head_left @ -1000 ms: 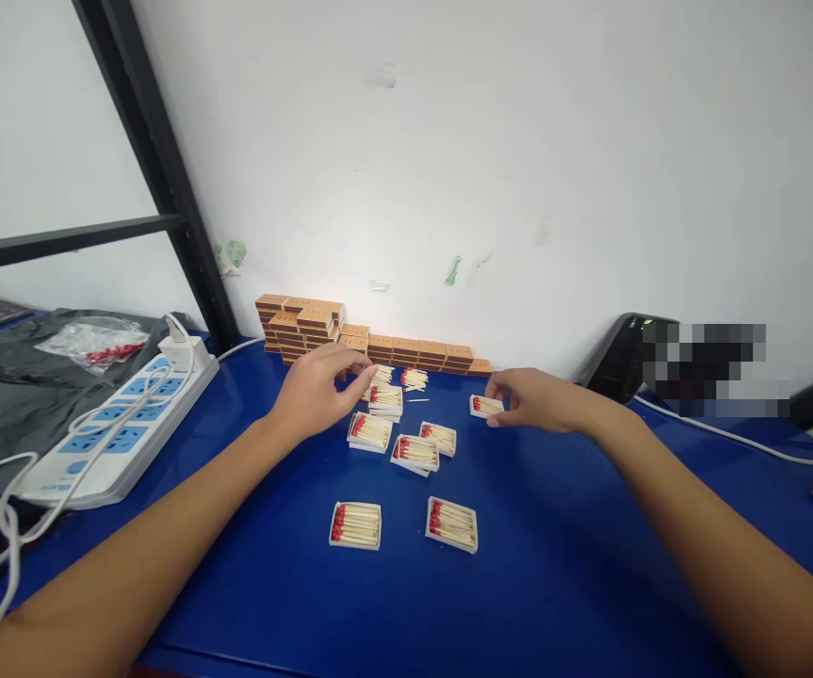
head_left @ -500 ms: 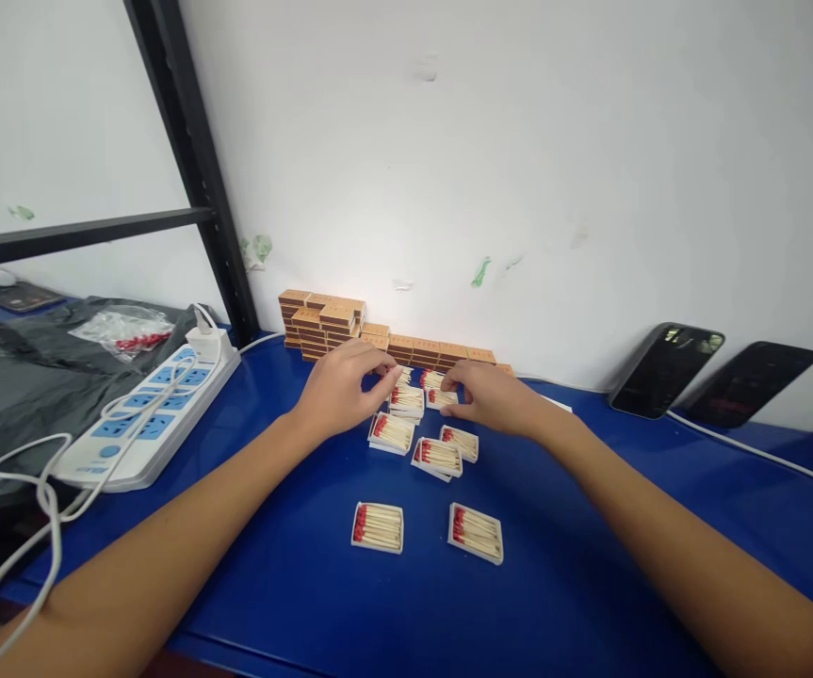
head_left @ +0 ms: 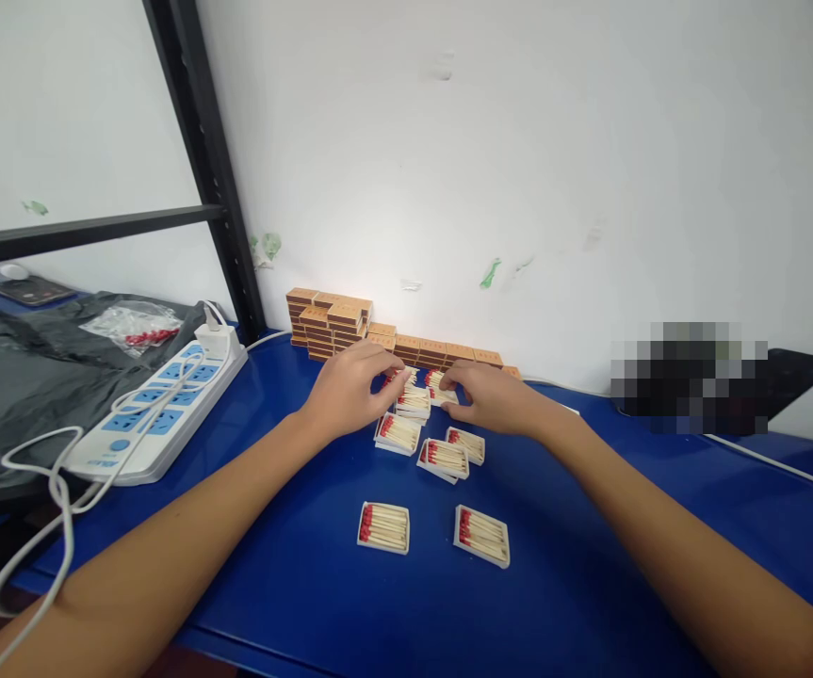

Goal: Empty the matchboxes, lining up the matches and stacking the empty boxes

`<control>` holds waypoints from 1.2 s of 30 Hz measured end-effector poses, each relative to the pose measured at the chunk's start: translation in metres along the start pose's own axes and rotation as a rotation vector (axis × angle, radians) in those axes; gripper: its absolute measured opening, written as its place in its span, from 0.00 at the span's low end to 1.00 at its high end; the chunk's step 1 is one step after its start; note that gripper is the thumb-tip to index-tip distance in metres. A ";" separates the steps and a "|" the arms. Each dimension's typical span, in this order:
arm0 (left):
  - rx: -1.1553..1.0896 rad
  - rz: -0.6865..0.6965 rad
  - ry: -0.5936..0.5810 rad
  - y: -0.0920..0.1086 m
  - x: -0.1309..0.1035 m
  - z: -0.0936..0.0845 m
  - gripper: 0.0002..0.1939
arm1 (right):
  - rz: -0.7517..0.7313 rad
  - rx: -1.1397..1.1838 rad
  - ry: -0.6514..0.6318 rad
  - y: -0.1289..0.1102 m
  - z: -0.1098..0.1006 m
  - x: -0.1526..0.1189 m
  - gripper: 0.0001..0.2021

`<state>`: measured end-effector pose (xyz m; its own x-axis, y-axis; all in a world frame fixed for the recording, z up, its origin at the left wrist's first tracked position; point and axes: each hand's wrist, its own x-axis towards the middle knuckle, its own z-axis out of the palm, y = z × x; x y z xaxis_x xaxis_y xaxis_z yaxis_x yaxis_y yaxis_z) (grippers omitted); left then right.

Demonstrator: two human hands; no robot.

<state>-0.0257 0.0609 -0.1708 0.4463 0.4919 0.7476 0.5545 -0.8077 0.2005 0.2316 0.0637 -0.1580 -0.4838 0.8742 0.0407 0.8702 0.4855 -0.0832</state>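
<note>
Several open white trays of red-tipped matches lie on the blue table. My left hand (head_left: 360, 391) is at the back left of the group, fingers bent around the edge of a partly hidden match tray (head_left: 406, 377). Opposite it, my right hand (head_left: 487, 400) has its thumb and fingers at a match tray (head_left: 440, 388). Between and below the hands sit a stacked tray (head_left: 413, 403), a left tray (head_left: 398, 433) and an overlapping tray (head_left: 447, 459). Nearer me are two separate trays, one left (head_left: 384, 527) and one right (head_left: 481, 536).
Orange matchboxes (head_left: 335, 325) stand stacked along the wall. A white power strip (head_left: 158, 414) with looped cable lies left, beside black plastic (head_left: 24, 377). A black shelf post (head_left: 212, 169) rises behind it. A dark device (head_left: 794, 381) leans at the right, partly pixelated.
The whole view has shifted slightly, so things appear a little further right. My right hand's tray now sits closer against the matches behind it. My left hand has barely moved.
</note>
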 end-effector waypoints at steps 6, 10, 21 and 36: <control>-0.003 0.000 0.000 0.000 0.000 -0.001 0.09 | -0.035 -0.019 -0.013 -0.001 0.001 -0.001 0.10; 0.005 0.018 0.017 -0.001 0.000 0.000 0.09 | -0.053 0.002 -0.026 0.002 0.006 0.002 0.10; 0.008 0.019 0.014 -0.002 0.000 0.000 0.09 | 0.086 0.006 0.265 0.016 0.015 0.011 0.12; 0.012 0.033 0.009 -0.001 0.000 0.001 0.06 | -0.010 0.086 0.291 0.022 0.016 0.007 0.14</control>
<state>-0.0257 0.0623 -0.1719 0.4580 0.4617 0.7597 0.5481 -0.8195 0.1676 0.2457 0.0799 -0.1759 -0.4346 0.8400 0.3248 0.8484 0.5029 -0.1653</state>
